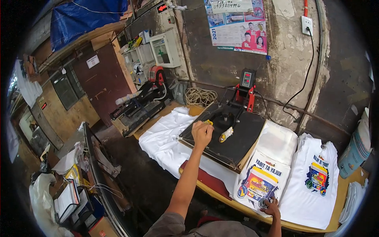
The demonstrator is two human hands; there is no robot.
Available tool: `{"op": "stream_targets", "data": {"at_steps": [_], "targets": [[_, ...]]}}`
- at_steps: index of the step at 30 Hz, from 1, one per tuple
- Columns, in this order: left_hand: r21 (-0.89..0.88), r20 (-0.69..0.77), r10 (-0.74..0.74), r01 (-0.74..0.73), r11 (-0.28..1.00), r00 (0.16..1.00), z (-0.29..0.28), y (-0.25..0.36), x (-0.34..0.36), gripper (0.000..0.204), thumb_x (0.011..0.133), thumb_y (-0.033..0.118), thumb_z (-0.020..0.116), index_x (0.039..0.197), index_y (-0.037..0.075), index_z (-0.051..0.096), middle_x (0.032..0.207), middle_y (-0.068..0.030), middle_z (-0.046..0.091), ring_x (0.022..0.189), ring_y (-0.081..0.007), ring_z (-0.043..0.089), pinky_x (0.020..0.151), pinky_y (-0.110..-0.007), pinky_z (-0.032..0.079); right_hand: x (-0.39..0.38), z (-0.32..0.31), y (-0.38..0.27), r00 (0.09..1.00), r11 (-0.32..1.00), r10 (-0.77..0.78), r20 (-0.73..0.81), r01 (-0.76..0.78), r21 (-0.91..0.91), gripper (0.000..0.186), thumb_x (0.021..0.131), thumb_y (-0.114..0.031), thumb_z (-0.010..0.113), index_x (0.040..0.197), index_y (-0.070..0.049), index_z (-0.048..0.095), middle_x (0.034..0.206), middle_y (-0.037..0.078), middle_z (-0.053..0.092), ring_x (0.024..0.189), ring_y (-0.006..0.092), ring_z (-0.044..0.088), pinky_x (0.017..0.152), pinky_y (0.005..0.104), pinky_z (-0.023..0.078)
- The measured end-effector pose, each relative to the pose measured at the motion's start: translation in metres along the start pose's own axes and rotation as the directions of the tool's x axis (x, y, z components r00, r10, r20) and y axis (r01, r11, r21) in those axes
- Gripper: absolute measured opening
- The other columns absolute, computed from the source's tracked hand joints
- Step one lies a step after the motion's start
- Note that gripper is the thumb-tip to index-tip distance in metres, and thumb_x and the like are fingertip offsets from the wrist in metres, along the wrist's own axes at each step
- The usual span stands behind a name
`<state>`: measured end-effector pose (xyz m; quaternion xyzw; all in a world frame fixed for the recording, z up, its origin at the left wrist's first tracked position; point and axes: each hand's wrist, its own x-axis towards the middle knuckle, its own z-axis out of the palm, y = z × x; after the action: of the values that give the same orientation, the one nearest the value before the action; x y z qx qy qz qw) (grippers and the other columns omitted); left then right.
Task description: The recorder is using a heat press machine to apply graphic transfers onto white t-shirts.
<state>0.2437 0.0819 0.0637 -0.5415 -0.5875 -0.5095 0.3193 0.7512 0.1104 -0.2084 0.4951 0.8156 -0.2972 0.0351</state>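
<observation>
My left hand (202, 134) is closed round one grip of a heat press handle. The handle's other grip (226, 134), wrapped in white and yellow, stands free beside it. Under it is the press's flat black top plate (244, 130), which looks lowered. A white shirt (166, 136) spreads out from the press's left side and shows along its front edge. My right hand (271, 207) rests on the lower right corner of a printed transfer sheet (258, 183), its fingers apart. Right of the sheet lies a white shirt (312, 197) with a colourful print.
A second heat press (142, 100) stands further left, near a coiled rope (201, 96). White sheets (278, 138) lie behind the printed one. A bucket (355, 146) stands at the right end of the yellow-edged table (221, 197). A black cable (312, 67) hangs from a wall socket. Folders (67, 201) are at left.
</observation>
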Motion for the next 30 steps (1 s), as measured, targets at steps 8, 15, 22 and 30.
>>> {"op": "stream_targets", "data": {"at_steps": [8,15,22,30], "targets": [[0.017,0.024,-0.024,0.024,1.0,0.999,-0.001,0.003,0.0,0.021,0.08,0.013,0.057,0.061,0.008,0.064,0.065,-0.0036,0.064,0.066,-0.0229,0.055,0.069,-0.037,0.04,-0.002,-0.005,-0.006,0.999,0.999,0.034,0.019,-0.034,0.029,0.077,0.058,-0.05,0.082,0.128,-0.023,0.059,0.149,0.024,0.022,0.138,0.047,0.014,0.11,0.056,0.023],[0.006,0.048,-0.04,0.039,0.999,0.998,-0.003,0.003,0.002,0.021,0.081,0.013,0.057,0.062,0.007,0.065,0.067,-0.0042,0.065,0.068,-0.0234,0.056,0.07,-0.038,0.041,-0.002,0.001,-0.004,0.998,0.998,-0.024,-0.058,0.027,0.052,0.072,0.058,-0.046,0.082,0.123,-0.022,0.062,0.149,0.023,0.023,0.136,0.0489,0.016,0.106,0.0626,0.023],[0.015,0.085,-0.057,0.056,0.998,0.995,-0.005,0.005,0.002,0.021,0.081,0.012,0.056,0.063,0.007,0.066,0.068,-0.0039,0.065,0.069,-0.0227,0.056,0.073,-0.038,0.041,-0.005,-0.005,-0.011,1.0,1.0,0.01,-0.022,-0.009,0.024,0.075,0.058,-0.044,0.081,0.127,-0.022,0.06,0.15,0.022,0.022,0.139,0.0455,0.014,0.109,0.0574,0.02],[0.037,0.08,-0.068,0.065,0.997,0.994,-0.005,0.007,0.002,0.021,0.081,0.015,0.056,0.064,0.007,0.066,0.069,-0.0041,0.065,0.069,-0.0236,0.056,0.074,-0.038,0.041,-0.004,0.006,-0.004,0.999,0.999,0.015,-0.053,-0.012,0.04,0.077,0.058,-0.043,0.083,0.128,-0.022,0.058,0.151,0.019,0.021,0.139,0.0454,0.011,0.106,0.067,0.017]]}}
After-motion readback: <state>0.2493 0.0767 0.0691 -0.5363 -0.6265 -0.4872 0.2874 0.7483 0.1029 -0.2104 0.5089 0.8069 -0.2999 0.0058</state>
